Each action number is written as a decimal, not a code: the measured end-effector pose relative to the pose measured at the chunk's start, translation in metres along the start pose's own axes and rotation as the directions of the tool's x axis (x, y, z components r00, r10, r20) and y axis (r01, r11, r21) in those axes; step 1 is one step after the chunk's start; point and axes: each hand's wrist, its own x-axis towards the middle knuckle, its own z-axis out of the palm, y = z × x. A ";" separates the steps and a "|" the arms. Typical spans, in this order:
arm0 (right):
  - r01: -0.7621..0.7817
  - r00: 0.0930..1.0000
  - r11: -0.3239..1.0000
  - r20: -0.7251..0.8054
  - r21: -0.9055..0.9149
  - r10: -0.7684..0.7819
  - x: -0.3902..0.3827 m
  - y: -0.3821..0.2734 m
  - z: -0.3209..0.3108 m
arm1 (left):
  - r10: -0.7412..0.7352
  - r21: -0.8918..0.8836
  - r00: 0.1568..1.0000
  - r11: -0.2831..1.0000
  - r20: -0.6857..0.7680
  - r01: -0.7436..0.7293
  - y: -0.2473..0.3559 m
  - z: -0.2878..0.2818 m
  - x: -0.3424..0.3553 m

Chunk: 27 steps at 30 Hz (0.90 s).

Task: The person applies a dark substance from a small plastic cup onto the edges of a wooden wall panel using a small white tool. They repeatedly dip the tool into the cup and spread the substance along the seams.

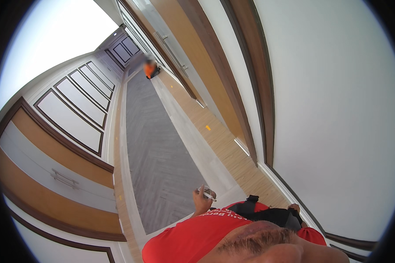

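My left hand (201,200) is held up in front of my red shirt, its fingers closed around a small white and clear thing (210,195). A thin white edge of that thing sticks out past the fingers; its kind is too small to make out. My right hand (295,207) shows only in part, low by my right side, beyond a black strap-like piece (278,215). What its fingers do is hidden. Another black strap (251,202) crosses the red cloth between the two hands.
A long corridor with a grey floor (158,144) runs ahead. Wooden doors with metal handles (65,176) line both sides. A white wall (333,109) stands close on the right. Far ahead, a person in orange (151,69) is low by the right wall. An orange arrow (208,128) marks the floor.
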 end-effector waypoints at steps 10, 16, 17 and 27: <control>0.520 0.835 0.809 -0.360 0.273 -0.416 -0.037 -0.187 -0.057 | 0.179 -0.137 0.983 0.975 0.025 -0.174 0.092 -0.026 0.045; 0.815 0.571 0.497 -0.269 0.297 -0.776 -0.123 -0.375 -0.132 | 0.313 -0.256 0.950 0.920 0.022 -0.297 0.149 -0.038 0.075; 0.844 0.528 0.460 -0.273 0.275 -0.804 -0.138 -0.393 -0.143 | 0.323 -0.252 0.946 0.918 0.030 -0.306 0.156 -0.040 0.079; 0.998 0.058 0.058 -0.304 0.008 -0.951 -0.197 -0.455 -0.167 | 0.438 -0.377 0.892 0.849 0.110 -0.370 0.195 -0.093 0.093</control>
